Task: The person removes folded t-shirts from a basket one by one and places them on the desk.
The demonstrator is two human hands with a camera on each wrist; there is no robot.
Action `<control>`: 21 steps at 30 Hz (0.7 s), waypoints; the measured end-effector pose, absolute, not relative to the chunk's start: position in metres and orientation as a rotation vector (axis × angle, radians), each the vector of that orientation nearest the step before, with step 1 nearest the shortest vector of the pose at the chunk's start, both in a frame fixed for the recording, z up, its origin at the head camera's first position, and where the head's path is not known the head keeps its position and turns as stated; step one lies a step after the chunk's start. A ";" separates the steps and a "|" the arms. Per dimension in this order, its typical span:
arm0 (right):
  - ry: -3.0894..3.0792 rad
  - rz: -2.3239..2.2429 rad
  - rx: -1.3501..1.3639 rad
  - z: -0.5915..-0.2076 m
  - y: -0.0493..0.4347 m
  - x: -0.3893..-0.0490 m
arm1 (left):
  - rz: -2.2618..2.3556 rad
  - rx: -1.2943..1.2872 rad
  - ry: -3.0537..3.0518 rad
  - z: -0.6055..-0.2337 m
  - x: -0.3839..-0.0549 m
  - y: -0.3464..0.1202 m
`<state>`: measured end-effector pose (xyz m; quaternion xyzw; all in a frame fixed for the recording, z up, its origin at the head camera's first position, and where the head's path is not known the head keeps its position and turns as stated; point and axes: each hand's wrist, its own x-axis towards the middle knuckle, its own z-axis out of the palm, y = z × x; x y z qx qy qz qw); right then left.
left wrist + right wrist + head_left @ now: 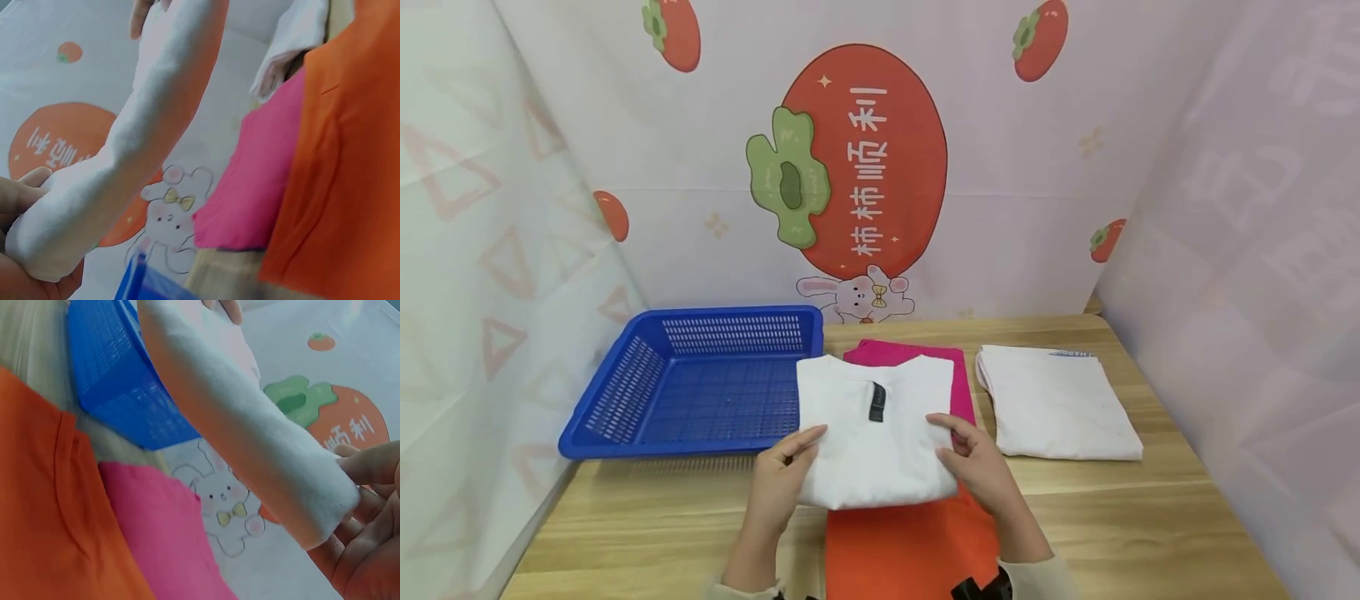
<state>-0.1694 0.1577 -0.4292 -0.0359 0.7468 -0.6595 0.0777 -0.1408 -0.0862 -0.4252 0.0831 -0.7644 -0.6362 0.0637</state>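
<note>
A folded white T-shirt (pixel 880 450) with a dark neck label is held up between both hands in the head view. My left hand (pixel 782 479) pinches its left edge, thumb in front. On the opposite edge, my right hand (pixel 981 467) grips the cloth between thumb and fingers. Both wrist views show the shirt as a thick folded roll, raised above the clothes below. Underneath lie an orange garment (pixel 910 550) at the near side and a bright pink garment (pixel 966 400) behind it, partly hidden by the white shirt.
A blue plastic basket (pixel 692 452) with slotted walls stands at the back left of the wooden table (pixel 1180 525). Another folded white garment (pixel 1060 404) with blue print lies at the right. A printed cloth (pixel 1022 225) hangs behind the table.
</note>
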 end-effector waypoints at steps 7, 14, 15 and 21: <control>2.276 -1.916 -0.112 -0.437 0.186 -0.153 | -1.956 0.131 -2.355 -0.437 -0.136 -0.065; 2.275 -2.012 -0.146 -0.451 0.222 -0.139 | -1.967 -0.091 -2.432 -0.445 -0.136 -0.044; 2.251 -2.051 -0.195 -0.455 0.229 -0.137 | -1.982 -0.118 -2.437 -0.446 -0.136 -0.040; 2.083 -2.221 -0.462 -0.481 0.271 -0.127 | -2.061 -0.244 -2.503 -0.441 -0.133 -0.014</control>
